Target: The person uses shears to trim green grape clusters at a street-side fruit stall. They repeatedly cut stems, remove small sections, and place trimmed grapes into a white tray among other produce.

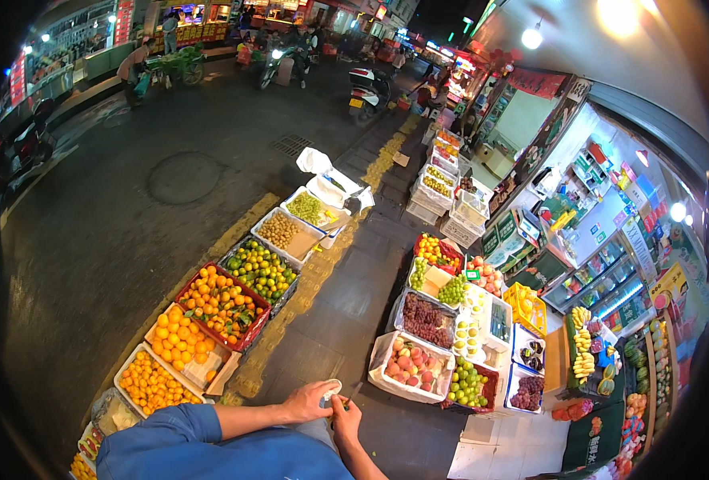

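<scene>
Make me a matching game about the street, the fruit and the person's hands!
Things:
1. Sleeve
2. Bananas
3. Round manhole cover
4. Small white thing

Places and colours:
A. Set in the dark road
B. Yellow, on the right side of the picture
C. Touching the left hand
D. Blue

Right pairs: 1-D, 2-B, 3-A, 4-C

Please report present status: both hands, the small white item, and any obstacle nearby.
Left hand holding small white item, kind unclear. Right hand close beside it, grip unclear. Peach crate to the right, apart from both hands.
</scene>
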A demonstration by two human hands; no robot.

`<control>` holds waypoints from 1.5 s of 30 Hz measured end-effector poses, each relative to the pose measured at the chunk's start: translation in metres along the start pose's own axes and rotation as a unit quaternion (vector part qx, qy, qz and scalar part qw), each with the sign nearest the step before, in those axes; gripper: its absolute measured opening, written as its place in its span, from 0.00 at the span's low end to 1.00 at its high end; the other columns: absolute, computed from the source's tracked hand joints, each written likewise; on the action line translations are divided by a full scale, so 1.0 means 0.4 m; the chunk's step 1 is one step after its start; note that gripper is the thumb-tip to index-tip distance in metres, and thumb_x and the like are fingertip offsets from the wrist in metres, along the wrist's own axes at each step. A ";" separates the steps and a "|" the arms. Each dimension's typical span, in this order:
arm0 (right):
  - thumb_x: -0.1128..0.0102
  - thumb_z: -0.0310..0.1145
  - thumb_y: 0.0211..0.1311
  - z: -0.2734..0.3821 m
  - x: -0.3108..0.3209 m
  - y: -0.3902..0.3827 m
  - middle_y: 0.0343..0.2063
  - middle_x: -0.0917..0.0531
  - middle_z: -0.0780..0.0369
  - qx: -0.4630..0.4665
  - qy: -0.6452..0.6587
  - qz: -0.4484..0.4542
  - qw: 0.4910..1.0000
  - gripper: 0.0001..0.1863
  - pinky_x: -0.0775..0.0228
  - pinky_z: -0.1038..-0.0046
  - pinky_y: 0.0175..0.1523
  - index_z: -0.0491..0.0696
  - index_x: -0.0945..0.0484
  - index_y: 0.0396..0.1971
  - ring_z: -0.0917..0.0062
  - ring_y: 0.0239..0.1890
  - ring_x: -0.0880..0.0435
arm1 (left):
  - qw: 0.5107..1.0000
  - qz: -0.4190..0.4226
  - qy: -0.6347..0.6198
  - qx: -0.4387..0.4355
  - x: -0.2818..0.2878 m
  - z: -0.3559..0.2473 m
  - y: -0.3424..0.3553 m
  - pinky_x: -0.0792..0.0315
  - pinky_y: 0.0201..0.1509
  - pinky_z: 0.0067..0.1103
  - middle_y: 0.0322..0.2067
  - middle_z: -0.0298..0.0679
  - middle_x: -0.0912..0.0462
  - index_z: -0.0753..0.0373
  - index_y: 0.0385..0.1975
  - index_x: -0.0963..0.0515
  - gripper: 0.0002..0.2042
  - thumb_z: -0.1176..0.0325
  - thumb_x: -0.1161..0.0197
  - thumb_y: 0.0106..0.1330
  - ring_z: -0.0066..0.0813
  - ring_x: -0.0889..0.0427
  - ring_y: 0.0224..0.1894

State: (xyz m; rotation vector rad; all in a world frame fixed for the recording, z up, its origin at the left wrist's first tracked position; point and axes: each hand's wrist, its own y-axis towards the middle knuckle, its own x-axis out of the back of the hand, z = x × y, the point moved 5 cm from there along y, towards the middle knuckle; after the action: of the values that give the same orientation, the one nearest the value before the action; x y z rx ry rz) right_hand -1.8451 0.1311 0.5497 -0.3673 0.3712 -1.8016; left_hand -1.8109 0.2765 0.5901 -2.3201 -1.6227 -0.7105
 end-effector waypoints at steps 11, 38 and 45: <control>0.37 0.40 0.67 0.372 -0.062 0.718 0.26 0.19 0.66 0.010 0.049 0.108 0.993 0.16 0.32 0.77 0.33 0.41 0.17 0.38 0.83 0.28 0.24 | 0.978 -0.144 0.146 -0.046 0.057 -0.032 0.611 0.41 0.73 0.42 0.69 0.55 0.39 0.60 0.68 0.34 0.34 0.49 0.37 0.67 0.55 0.41 0.72; 0.44 0.26 0.66 0.895 0.023 1.686 0.27 0.18 0.61 -0.013 0.129 0.121 0.984 0.08 0.29 0.76 0.35 0.38 0.21 0.39 0.77 0.27 0.21 | 0.963 -0.216 -0.098 -0.126 0.087 0.153 2.070 0.32 0.63 0.35 0.55 0.49 0.25 0.65 0.55 0.24 0.15 0.71 0.44 0.71 0.49 0.26 0.59; 0.30 0.30 0.63 1.024 -0.033 1.943 0.32 0.17 0.62 -0.026 0.102 0.116 0.988 0.15 0.28 0.77 0.38 0.38 0.20 0.45 0.79 0.30 0.20 | 0.965 -0.255 -0.050 0.032 0.115 0.325 2.272 0.29 0.61 0.35 0.55 0.45 0.25 0.59 0.56 0.25 0.16 0.69 0.43 0.69 0.48 0.26 0.58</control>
State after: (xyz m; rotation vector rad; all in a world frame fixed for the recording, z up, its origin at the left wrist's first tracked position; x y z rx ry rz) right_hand -0.9914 -0.0746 0.5799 -0.1666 0.5809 -1.6072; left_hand -0.9225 0.0402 0.5853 -1.9271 -2.2876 -0.6263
